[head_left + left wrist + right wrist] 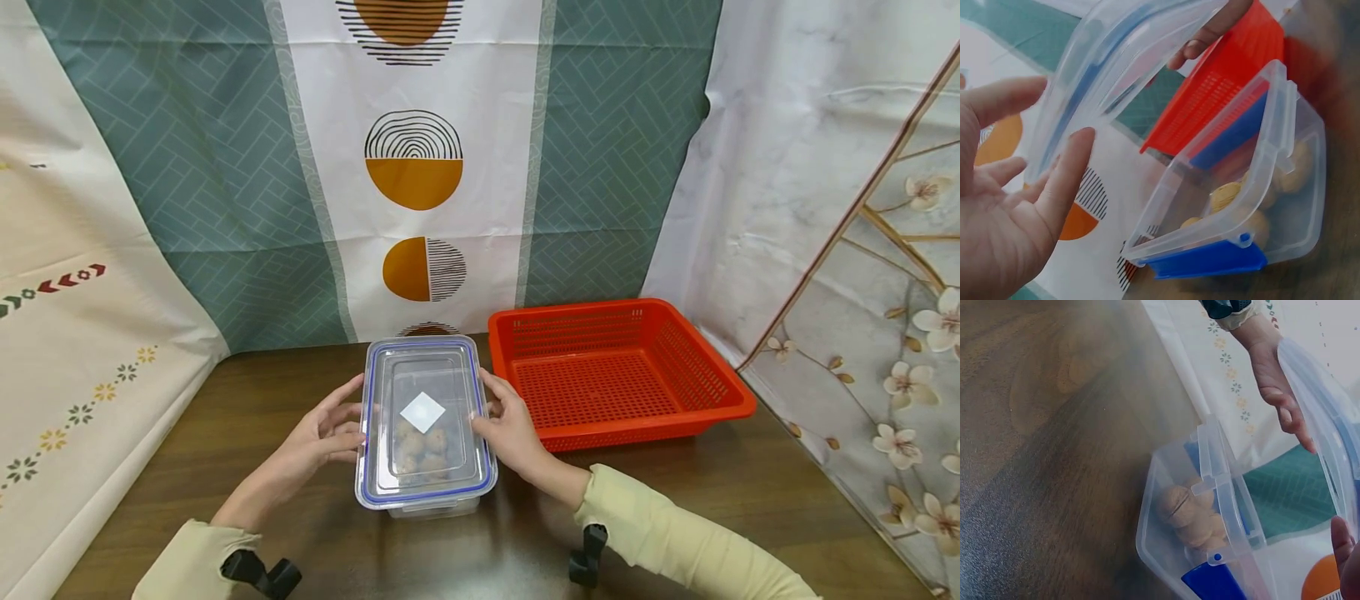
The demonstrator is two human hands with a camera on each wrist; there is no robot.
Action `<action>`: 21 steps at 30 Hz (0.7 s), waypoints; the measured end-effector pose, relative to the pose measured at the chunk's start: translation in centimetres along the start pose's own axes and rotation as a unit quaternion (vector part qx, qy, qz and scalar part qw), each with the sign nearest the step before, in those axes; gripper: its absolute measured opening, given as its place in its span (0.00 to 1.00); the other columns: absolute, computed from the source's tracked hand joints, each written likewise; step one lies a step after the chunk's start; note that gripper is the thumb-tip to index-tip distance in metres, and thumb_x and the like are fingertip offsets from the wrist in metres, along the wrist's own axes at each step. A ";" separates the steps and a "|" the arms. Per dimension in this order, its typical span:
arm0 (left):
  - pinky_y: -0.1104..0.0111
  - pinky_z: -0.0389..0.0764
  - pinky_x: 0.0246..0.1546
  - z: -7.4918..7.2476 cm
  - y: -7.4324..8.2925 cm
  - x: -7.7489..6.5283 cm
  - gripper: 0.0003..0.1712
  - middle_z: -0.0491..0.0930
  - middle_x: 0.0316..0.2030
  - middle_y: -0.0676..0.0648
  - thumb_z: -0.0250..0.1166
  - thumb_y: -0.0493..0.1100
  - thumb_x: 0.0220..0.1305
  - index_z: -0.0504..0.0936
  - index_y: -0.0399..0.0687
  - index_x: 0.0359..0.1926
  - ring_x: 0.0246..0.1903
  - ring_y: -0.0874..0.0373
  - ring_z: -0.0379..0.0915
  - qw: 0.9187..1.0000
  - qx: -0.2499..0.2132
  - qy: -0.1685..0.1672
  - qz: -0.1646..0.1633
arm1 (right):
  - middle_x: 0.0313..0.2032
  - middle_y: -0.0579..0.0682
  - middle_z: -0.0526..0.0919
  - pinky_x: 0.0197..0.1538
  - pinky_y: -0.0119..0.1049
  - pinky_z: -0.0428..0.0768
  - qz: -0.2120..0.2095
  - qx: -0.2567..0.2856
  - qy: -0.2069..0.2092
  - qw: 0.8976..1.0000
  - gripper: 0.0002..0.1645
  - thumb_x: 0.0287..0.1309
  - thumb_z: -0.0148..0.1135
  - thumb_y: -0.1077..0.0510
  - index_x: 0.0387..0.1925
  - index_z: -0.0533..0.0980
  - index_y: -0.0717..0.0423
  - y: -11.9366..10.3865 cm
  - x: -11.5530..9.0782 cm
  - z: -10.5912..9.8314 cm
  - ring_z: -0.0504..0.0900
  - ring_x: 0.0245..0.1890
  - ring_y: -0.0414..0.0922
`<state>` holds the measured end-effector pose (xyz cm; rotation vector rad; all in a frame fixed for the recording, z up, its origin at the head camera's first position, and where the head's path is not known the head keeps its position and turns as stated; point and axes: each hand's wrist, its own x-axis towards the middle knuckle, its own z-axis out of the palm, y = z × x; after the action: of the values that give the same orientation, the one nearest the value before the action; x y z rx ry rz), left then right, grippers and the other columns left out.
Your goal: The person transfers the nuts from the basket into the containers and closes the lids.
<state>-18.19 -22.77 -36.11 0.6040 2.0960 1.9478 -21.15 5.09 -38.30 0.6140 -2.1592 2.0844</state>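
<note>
A clear plastic lid (461,383) with a blue seal and a white diamond-shaped patch is raised above a clear food container (1266,187). My left hand (326,433) holds the lid by its left edge, and my right hand (513,425) grips the right edge with the thumb over the top. Several round brown walnuts (1179,506) lie in the container, which stands on the table. In the wrist views the container is uncovered, its blue side latches (1207,259) hanging outward. From the head, the lid hides most of the container.
A red perforated basket (645,425) stands on the brown wooden table (247,400), just right of the container. Patterned cloth (225,167) hangs behind the table, with more cloth (90,275) along the left and flowered cloth (862,350) on the right.
</note>
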 end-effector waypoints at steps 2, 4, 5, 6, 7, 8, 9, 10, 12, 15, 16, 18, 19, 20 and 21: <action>0.61 0.79 0.41 -0.3 0.0 -0.1 0.43 0.71 0.53 0.49 0.54 0.29 0.60 0.41 0.45 0.70 0.45 0.57 0.75 1.000 -0.008 -0.025 0.013 | 0.51 0.64 0.68 0.28 0.26 0.78 0.007 -0.002 0.004 1.000 0.38 0.44 0.53 0.75 0.62 0.59 0.69 -0.1 -0.1 -0.1 0.76 0.25 0.36; 0.63 0.79 0.41 -0.4 -0.1 -0.1 0.44 0.71 0.54 0.51 0.54 0.28 0.58 0.40 0.43 0.70 0.46 0.58 0.75 0.999 -0.007 -0.037 0.025 | 0.49 0.65 0.69 0.26 0.24 0.77 0.013 -0.005 0.006 1.000 0.38 0.44 0.53 0.76 0.62 0.60 0.69 -0.4 -0.1 -0.1 0.75 0.23 0.34; 0.64 0.79 0.41 -0.5 -0.1 -0.1 0.46 0.72 0.53 0.52 0.55 0.27 0.56 0.40 0.43 0.70 0.46 0.59 0.75 0.999 -0.005 -0.040 0.031 | 0.49 0.65 0.68 0.26 0.24 0.76 0.012 -0.005 0.006 1.000 0.38 0.44 0.52 0.76 0.62 0.59 0.71 -0.7 -0.2 -0.1 0.74 0.23 0.34; 0.65 0.79 0.41 -0.4 -0.2 -0.1 0.47 0.72 0.53 0.53 0.57 0.26 0.55 0.41 0.42 0.70 0.45 0.59 0.75 0.998 0.000 -0.039 0.039 | 0.49 0.66 0.68 0.25 0.23 0.76 0.013 -0.004 0.007 1.000 0.38 0.44 0.52 0.76 0.62 0.59 0.71 -1.0 -0.3 -0.1 0.74 0.22 0.34; 0.67 0.79 0.40 -0.4 -0.3 0.0 0.48 0.73 0.52 0.54 0.58 0.25 0.53 0.41 0.41 0.70 0.45 0.60 0.75 0.998 0.009 -0.035 0.051 | 0.50 0.67 0.68 0.25 0.23 0.75 0.012 0.000 0.006 1.000 0.37 0.44 0.52 0.77 0.61 0.59 0.72 -1.4 -0.4 -0.1 0.74 0.22 0.33; 0.68 0.79 0.39 -0.3 -0.4 0.0 0.49 0.74 0.51 0.54 0.59 0.24 0.51 0.42 0.39 0.69 0.44 0.61 0.75 0.997 0.022 -0.027 0.066 | 0.50 0.67 0.68 0.25 0.23 0.75 0.011 0.004 0.005 1.000 0.37 0.44 0.52 0.77 0.61 0.59 0.73 -1.7 -0.5 -0.1 0.74 0.22 0.33; 0.68 0.80 0.37 -0.1 -0.4 0.1 0.49 0.75 0.50 0.55 0.61 0.23 0.49 0.43 0.37 0.69 0.42 0.62 0.75 0.996 0.035 -0.017 0.080 | 0.49 0.68 0.67 0.25 0.23 0.75 0.010 0.007 0.004 1.000 0.37 0.44 0.51 0.77 0.61 0.59 0.73 -2.0 -0.6 0.0 0.74 0.22 0.33; 0.68 0.80 0.36 0.0 -0.5 0.2 0.50 0.76 0.48 0.55 0.61 0.22 0.48 0.44 0.35 0.68 0.41 0.62 0.76 0.994 0.046 -0.007 0.095 | 0.49 0.69 0.67 0.25 0.23 0.76 0.007 0.014 0.004 1.000 0.37 0.43 0.51 0.78 0.61 0.59 0.74 -2.3 -0.7 0.0 0.74 0.23 0.34; 0.66 0.81 0.33 0.4 -0.6 0.4 0.50 0.77 0.46 0.55 0.63 0.20 0.45 0.46 0.32 0.67 0.39 0.63 0.76 0.990 0.067 0.018 0.121 | 0.50 0.69 0.67 0.26 0.24 0.77 0.003 0.022 0.002 1.000 0.37 0.43 0.50 0.78 0.61 0.59 0.73 -2.2 -0.6 0.0 0.76 0.25 0.34; 0.63 0.82 0.30 0.9 -0.6 0.5 0.49 0.77 0.42 0.54 0.64 0.19 0.42 0.51 0.29 0.65 0.37 0.63 0.76 0.985 0.092 0.054 0.139 | 0.53 0.66 0.65 0.28 0.25 0.78 -0.004 0.045 -0.001 0.999 0.38 0.44 0.51 0.78 0.62 0.59 0.70 -1.4 -0.4 0.0 0.77 0.27 0.35; 0.63 0.82 0.29 1.0 -0.6 0.5 0.48 0.76 0.42 0.54 0.64 0.19 0.41 0.53 0.29 0.64 0.37 0.64 0.76 0.982 0.102 0.065 0.142 | 0.55 0.65 0.64 0.29 0.25 0.78 -0.010 0.052 -0.003 0.999 0.37 0.45 0.52 0.77 0.62 0.60 0.70 -1.0 -0.3 -0.1 0.77 0.28 0.35; 0.64 0.82 0.28 1.2 -0.5 0.4 0.45 0.76 0.41 0.52 0.66 0.20 0.41 0.58 0.29 0.63 0.36 0.65 0.75 0.978 0.124 0.088 0.144 | 0.59 0.64 0.62 0.31 0.25 0.78 -0.027 0.058 -0.008 0.998 0.36 0.47 0.53 0.76 0.62 0.60 0.70 -0.4 -0.2 -0.2 0.77 0.29 0.34; 0.65 0.82 0.28 1.2 -0.5 0.4 0.44 0.76 0.40 0.51 0.66 0.20 0.40 0.60 0.29 0.62 0.36 0.65 0.74 0.975 0.136 0.100 0.146 | 0.60 0.63 0.61 0.32 0.24 0.78 -0.032 0.063 -0.010 0.997 0.35 0.49 0.54 0.76 0.62 0.61 0.69 -0.3 -0.2 -0.3 0.78 0.29 0.34; 0.66 0.82 0.28 1.3 -0.5 0.3 0.42 0.75 0.39 0.50 0.67 0.21 0.40 0.62 0.29 0.61 0.36 0.66 0.74 0.971 0.149 0.111 0.148 | 0.61 0.63 0.61 0.33 0.24 0.78 -0.040 0.064 -0.013 0.997 0.33 0.50 0.53 0.75 0.61 0.61 0.69 -0.2 -0.2 -0.4 0.78 0.30 0.34; 0.66 0.82 0.28 1.3 -0.4 0.3 0.41 0.76 0.39 0.50 0.67 0.21 0.40 0.63 0.30 0.60 0.37 0.66 0.74 0.969 0.156 0.121 0.151 | 0.61 0.63 0.61 0.36 0.25 0.78 -0.050 0.062 -0.016 0.997 0.31 0.52 0.53 0.73 0.61 0.62 0.70 -0.1 -0.2 -0.5 0.78 0.33 0.34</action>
<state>-17.95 -21.47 -36.64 0.8256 2.6282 1.9373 -21.06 5.57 -38.27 0.7556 -1.9809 2.1815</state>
